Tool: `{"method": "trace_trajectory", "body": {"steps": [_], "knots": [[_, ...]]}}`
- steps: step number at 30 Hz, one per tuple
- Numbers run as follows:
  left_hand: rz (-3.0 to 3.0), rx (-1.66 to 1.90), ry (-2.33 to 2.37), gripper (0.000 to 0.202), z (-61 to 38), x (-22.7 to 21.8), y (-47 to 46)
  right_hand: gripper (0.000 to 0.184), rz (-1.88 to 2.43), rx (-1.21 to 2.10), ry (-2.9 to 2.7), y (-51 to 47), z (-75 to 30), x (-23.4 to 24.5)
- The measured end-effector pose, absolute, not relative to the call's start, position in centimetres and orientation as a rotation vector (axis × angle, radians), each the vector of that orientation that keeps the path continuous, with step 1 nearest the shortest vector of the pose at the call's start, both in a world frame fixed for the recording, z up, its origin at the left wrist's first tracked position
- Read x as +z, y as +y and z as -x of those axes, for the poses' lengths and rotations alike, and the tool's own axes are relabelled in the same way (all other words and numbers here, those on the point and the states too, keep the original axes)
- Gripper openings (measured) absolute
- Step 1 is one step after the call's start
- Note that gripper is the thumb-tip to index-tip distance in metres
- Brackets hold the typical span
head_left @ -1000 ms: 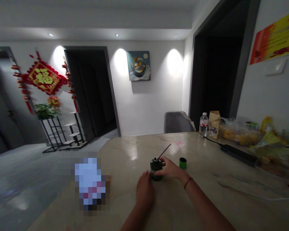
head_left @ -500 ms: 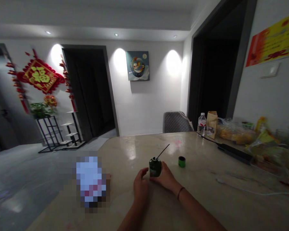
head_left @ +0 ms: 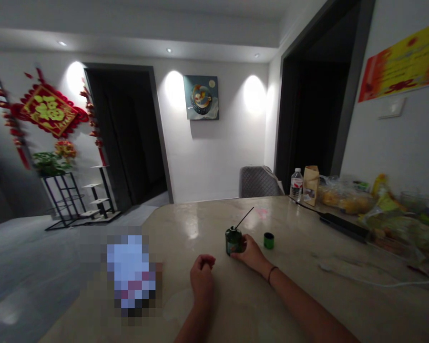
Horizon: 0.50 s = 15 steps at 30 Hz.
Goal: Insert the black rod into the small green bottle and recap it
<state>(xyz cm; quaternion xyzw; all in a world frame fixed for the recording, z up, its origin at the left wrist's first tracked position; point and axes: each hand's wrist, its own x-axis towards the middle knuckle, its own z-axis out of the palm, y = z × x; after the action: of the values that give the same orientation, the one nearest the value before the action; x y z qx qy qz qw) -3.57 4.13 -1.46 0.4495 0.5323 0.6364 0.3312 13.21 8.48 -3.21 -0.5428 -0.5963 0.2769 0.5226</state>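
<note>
A small dark green bottle stands upright on the marble-patterned table, a thin dark stick leaning up and right from its mouth. My right hand, a dark band round its wrist, grips the bottle from the right side. To the left and a little nearer me, apart from the bottle, my left hand holds nothing that I can see, its fingers loosely curled. Just right of the bottle sits a green cap with a dark hollow top.
At the right are a black power strip, a white cable, a water bottle, a paper bag and bagged food. A pixelated object is at the left. Behind the table stands a grey chair.
My left hand has drawn away from the bottle to the left, its fingers curling. My right hand has shifted the bottle slightly away from me. The camera view has turned slightly right.
</note>
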Motion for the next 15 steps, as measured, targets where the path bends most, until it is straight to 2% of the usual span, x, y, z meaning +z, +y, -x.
{"method": "trace_trajectory", "body": {"steps": [8, 15], "knots": [[-1.189, 1.634, 1.382, 0.013, 3.6, -1.6, 4.3, 0.051, 1.250, 0.764, -1.450, 11.3, -13.1, -3.5], [-1.208, 1.582, 1.393, 0.014, 3.6, -1.4, 4.2, 0.051, 1.570, 0.559, -1.527, 13.3, -12.7, -3.2]]}}
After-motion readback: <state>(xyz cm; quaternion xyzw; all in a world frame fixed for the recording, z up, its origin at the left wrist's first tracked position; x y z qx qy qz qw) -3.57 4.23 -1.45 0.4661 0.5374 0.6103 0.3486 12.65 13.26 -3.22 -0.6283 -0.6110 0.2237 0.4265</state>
